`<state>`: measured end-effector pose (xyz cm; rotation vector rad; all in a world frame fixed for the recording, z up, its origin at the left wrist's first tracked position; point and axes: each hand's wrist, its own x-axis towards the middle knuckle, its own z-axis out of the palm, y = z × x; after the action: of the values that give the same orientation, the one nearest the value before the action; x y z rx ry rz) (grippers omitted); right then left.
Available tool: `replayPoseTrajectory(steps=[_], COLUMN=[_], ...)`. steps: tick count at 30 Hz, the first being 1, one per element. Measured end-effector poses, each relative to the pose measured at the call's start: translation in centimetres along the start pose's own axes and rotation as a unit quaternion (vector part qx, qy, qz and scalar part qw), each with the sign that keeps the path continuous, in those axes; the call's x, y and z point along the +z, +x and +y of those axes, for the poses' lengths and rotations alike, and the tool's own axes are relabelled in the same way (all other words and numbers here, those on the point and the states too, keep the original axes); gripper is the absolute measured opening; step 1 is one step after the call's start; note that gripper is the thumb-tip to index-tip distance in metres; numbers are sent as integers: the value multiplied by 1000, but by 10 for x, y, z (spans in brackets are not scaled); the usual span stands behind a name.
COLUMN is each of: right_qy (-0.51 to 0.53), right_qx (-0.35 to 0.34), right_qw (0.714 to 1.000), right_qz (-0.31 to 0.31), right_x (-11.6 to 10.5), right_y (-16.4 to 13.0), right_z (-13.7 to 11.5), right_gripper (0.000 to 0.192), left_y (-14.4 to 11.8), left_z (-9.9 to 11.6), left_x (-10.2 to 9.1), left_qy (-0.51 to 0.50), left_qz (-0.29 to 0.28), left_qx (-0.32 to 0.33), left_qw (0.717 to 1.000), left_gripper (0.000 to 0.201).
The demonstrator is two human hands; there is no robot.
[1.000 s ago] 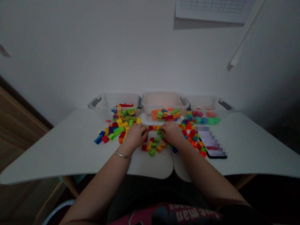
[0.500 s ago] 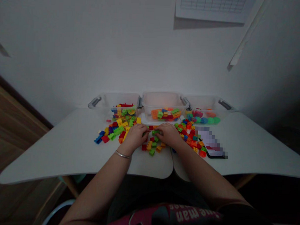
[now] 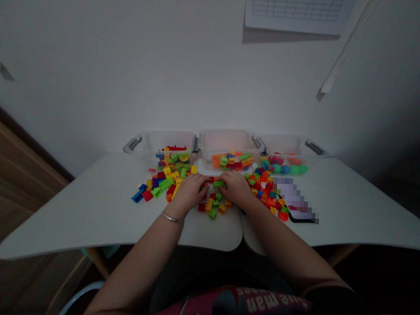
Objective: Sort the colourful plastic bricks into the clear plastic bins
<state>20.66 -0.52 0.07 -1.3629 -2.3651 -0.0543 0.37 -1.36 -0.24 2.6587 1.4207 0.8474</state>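
Note:
My left hand is over the middle of the table with its fingers curled inward. Whatever its fingertips grip is too hidden to make out. Opposite it, my right hand pinches a green toy brick between thumb and fingers. A few red bricks lie just behind, between the hands. Below the fingers on the white table are a yellow brick, a green brick and a red brick, with several more around them.
A pile of mixed bricks spreads left of my hands, another pile right. Behind stand three clear plastic bins: left, middle and right, with toy pieces inside. A phone with a blurred screen lies at the right.
My right fingers have shifted slightly, and the green brick now shows more plainly between them. My left hand is almost unmoved, and the bricks on the table lie as before.

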Motion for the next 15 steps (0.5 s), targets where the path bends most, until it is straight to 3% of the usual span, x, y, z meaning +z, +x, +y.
replayPoseTrajectory(steps=[3, 8, 15], right_qy=[43, 157, 423], right_qx=[-7, -32, 17], right_qw=[998, 986, 906], right_qz=[40, 44, -15], right_x=[-5, -6, 6], right_y=[-1, 1, 3], right_z=[-2, -4, -2], right_gripper=[20, 22, 17], left_y=[0, -1, -1], left_z=[0, 0, 3], left_x=[1, 0, -5], left_qy=[-20, -53, -50], left_qz=[12, 40, 28], left_qx=[1, 12, 57], left_qw=[1000, 998, 997], left_gripper=[27, 38, 29])
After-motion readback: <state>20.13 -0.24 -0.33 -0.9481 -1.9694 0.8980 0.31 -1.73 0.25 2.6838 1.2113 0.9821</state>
